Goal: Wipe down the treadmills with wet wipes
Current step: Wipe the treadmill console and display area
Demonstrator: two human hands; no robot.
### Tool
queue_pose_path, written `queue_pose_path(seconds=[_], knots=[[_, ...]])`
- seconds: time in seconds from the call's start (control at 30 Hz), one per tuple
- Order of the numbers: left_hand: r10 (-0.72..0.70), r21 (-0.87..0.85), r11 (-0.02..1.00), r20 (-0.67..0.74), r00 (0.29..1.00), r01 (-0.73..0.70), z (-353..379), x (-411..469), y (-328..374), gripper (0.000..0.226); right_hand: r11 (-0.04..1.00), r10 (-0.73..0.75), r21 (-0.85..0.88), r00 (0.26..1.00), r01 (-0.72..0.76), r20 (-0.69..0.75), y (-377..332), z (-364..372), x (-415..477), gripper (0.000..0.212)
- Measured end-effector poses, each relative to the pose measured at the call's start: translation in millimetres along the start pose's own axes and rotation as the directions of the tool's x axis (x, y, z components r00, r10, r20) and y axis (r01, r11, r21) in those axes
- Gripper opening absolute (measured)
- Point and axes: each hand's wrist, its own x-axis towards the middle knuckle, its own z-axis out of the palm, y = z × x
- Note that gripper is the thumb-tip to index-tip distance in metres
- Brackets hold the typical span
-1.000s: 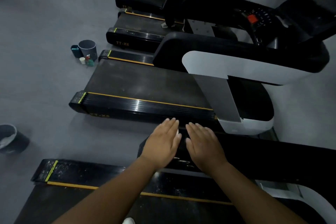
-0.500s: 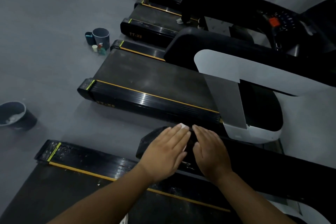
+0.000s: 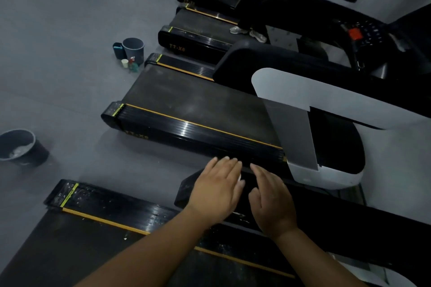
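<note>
White specks are noted on the side rail (image 3: 112,205) of the nearest treadmill (image 3: 58,254). On its black handrail (image 3: 186,190) both hands are laid flat. The left hand (image 3: 217,190), fingers straight, is pressed over a white wet wipe (image 3: 239,177), only an edge of which is seen. The right hand (image 3: 272,200) is rested just beside it, nothing grasped. Farther off, a grey bucket (image 3: 17,144) and a second bucket (image 3: 133,48) are stood on the floor.

Dim, grey, grainy — faint glints on the treadmill rail (image 3: 186,130); far corners perhaps soft, lines bowed.
</note>
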Motion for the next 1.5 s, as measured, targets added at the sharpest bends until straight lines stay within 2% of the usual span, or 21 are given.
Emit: queue_pose_path(seconds=[0.07, 0.17, 0.23, 0.33, 0.4, 0.43, 0.6, 0.73, 0.77, 0.83, 0.9, 0.93, 0.97, 1.07, 1.13, 1.2, 1.23, 1.3, 1.4, 1.43, 1.5], knots=[[-0.009, 0.004, 1.000, 0.027, 1.000, 0.009, 2, 13, 17, 0.057, 0.999, 0.035, 0.036, 0.999, -0.034, -0.022, 0, 1, 1, 0.059], [0.175, 0.003, 0.984, 0.089, 0.981, -0.176, -1, -11, 22, 0.056, 0.987, 0.089, 0.136, 0.996, -0.084, -0.029, 0, -3, -2, 0.063], [0.230, 0.042, 0.971, 0.094, 0.969, -0.235, -3, -23, 10, 0.054, 0.987, 0.091, 0.135, 0.995, -0.086, -0.028, -1, -4, -2, 0.065], [0.096, 0.093, 0.990, 0.081, 0.992, -0.103, -3, -5, 17, 0.060, 0.983, 0.103, 0.152, 0.995, -0.100, -0.010, -3, -5, -3, 0.065], [0.016, 0.107, 0.994, 0.157, 0.987, -0.033, -2, 13, 30, 0.069, 0.976, 0.123, 0.180, 0.992, -0.119, -0.014, -5, -7, -2, 0.065], [0.012, 0.105, 0.994, 0.190, 0.982, -0.032, -2, 12, 33, 0.070, 0.974, 0.124, 0.191, 0.992, -0.120, -0.012, -6, -7, -4, 0.065], [0.100, 0.080, 0.991, 0.128, 0.987, -0.111, -7, -11, 2, 0.058, 0.979, 0.099, 0.179, 0.995, -0.098, 0.004, -2, -8, -5, 0.063], [-0.134, -0.011, 0.991, 0.127, 0.983, 0.137, -6, 9, -3, 0.061, 0.981, 0.110, 0.162, 0.994, -0.110, 0.010, -4, -5, -4, 0.063], [-0.129, -0.011, 0.991, 0.122, 0.984, 0.132, -5, 7, 2, 0.060, 0.985, 0.100, 0.140, 0.995, -0.101, 0.014, -4, -5, -4, 0.062], [-0.017, -0.024, 1.000, 0.091, 0.996, 0.019, -5, -10, 3, 0.058, 0.997, 0.037, 0.059, 0.999, -0.039, 0.040, -3, -4, -4, 0.061], [0.049, -0.122, 0.992, 0.109, 0.993, -0.035, -7, -29, -6, 0.060, 0.994, -0.059, -0.082, 0.992, 0.069, 0.111, -3, -2, -4, 0.059], [0.022, -0.173, 0.985, 0.106, 0.994, -0.003, -5, -33, -11, 0.062, 0.981, -0.091, -0.155, 0.984, 0.114, 0.150, -3, -2, -3, 0.061], [-0.065, -0.242, 0.966, 0.108, 0.992, 0.090, -3, -32, -14, 0.063, 0.965, -0.107, -0.217, 0.976, 0.149, 0.192, -2, -2, -1, 0.066], [-0.365, -0.396, 0.828, 0.156, 0.918, 0.397, 6, -6, -14, 0.058, 0.918, -0.095, -0.332, 0.932, 0.218, 0.350, -6, -5, 11, 0.098], [-0.354, -0.361, 0.856, 0.111, 0.929, 0.370, 5, -6, -10, 0.060, 0.903, -0.079, -0.349, 0.895, 0.251, 0.439, -11, -9, 21, 0.112], [-0.206, -0.351, 0.913, 0.040, 0.978, 0.207, 3, -27, -11, 0.063, 0.905, -0.082, -0.333, 0.875, 0.267, 0.478, -16, -10, 28, 0.113], [-0.171, -0.384, 0.906, 0.049, 0.984, 0.177, 4, -38, -13, 0.062, 0.904, -0.087, -0.328, 0.869, 0.275, 0.487, -18, -11, 30, 0.113], [-0.237, -0.454, 0.854, 0.098, 0.966, 0.256, 10, -42, -20, 0.058, 0.897, -0.086, -0.331, 0.850, 0.292, 0.519, -19, -12, 32, 0.114], [-0.458, -0.523, 0.679, 0.247, 0.854, 0.515, 17, -17, -30, 0.050, 0.898, -0.081, -0.317, 0.823, 0.305, 0.562, -20, -12, 37, 0.117], [-0.489, -0.559, 0.635, 0.244, 0.838, 0.533, 17, -17, -29, 0.051, 0.902, -0.093, -0.300, 0.819, 0.310, 0.567, -22, -11, 40, 0.118], [-0.450, -0.604, 0.662, 0.155, 0.880, 0.445, 15, -34, -18, 0.054, 0.905, -0.138, -0.262, 0.815, 0.335, 0.563, -25, -7, 45, 0.118]])
